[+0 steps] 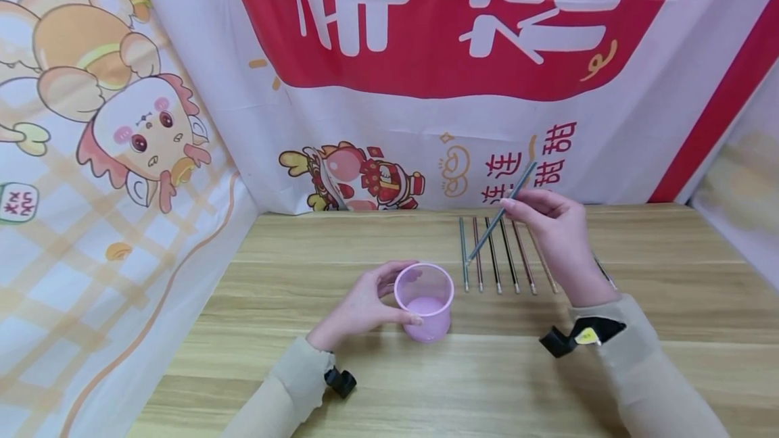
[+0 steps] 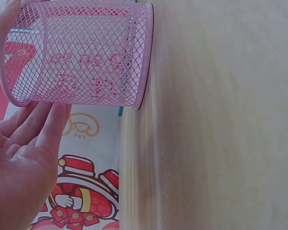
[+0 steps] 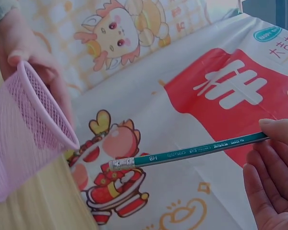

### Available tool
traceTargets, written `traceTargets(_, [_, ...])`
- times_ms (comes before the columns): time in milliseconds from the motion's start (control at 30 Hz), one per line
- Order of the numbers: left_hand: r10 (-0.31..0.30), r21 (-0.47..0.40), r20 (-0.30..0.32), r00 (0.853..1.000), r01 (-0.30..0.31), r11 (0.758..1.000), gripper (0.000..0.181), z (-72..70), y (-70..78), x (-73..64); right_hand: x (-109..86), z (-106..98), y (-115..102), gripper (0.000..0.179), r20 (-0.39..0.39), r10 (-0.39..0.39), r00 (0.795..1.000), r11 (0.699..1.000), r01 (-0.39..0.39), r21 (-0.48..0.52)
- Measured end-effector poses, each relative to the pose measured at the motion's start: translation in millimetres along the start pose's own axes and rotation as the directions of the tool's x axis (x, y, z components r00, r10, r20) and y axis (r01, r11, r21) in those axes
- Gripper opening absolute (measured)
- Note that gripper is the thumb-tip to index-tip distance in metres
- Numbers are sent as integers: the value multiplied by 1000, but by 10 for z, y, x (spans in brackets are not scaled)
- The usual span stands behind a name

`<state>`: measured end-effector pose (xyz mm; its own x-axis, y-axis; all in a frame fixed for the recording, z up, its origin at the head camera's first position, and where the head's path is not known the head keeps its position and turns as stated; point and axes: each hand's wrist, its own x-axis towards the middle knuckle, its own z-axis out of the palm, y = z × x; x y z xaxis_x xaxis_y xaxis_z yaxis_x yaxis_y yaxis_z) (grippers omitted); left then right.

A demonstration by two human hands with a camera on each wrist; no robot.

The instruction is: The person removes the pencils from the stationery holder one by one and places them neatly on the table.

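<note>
A pink mesh pencil holder point(image 1: 433, 327) stands upright on the table, its mouth facing up. My left hand point(image 1: 364, 303) grips it from the left side, thumb across the near wall and fingers behind; the mesh wall point(image 2: 86, 57) shows in the left wrist view. Up and to the right, my right hand point(image 1: 558, 238) pinches a green pencil point(image 3: 197, 152) between thumb and fingers. It slants down-left in the head view, its eraser end lowest and above the row of pencils. A silver ferrule and the letters HB show in the right wrist view.
Several pencils point(image 1: 511, 262) in green, dark red, black and tan lie side by side right of the holder, eraser ends nearest me. Another dark one point(image 1: 605, 274) is partly hidden under my right wrist. A printed cloth point(image 1: 365, 127) hangs along the table's back edge.
</note>
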<state>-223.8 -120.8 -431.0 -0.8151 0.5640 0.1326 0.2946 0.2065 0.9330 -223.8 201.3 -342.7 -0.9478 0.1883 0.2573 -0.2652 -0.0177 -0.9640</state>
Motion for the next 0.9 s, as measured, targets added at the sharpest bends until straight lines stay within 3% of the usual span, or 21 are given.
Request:
traceTargets(200, [28, -5, 3, 1000, -28, 1000, 89, -5, 1, -1, 69, -174, 21, 33, -34, -13, 999, 1000, 13, 23])
traceTargets(433, [-4, -1, 1, 1000, 4, 1000, 89, 1, 10, -2, 128, -456, 85, 39, -94, 51, 994, 998, -48, 35])
traceTargets(767, [-27, -6, -1, 1000, 27, 1000, 88, 2, -3, 6, 198, -941, 283, 34, -174, 80, 982, 981, -47, 186])
traceTargets(900, [-23, -6, -1, 1000, 23, 1000, 88, 5, -3, 11, 195, -1128, 347, 34, -194, 114, 974, 977, -74, 202])
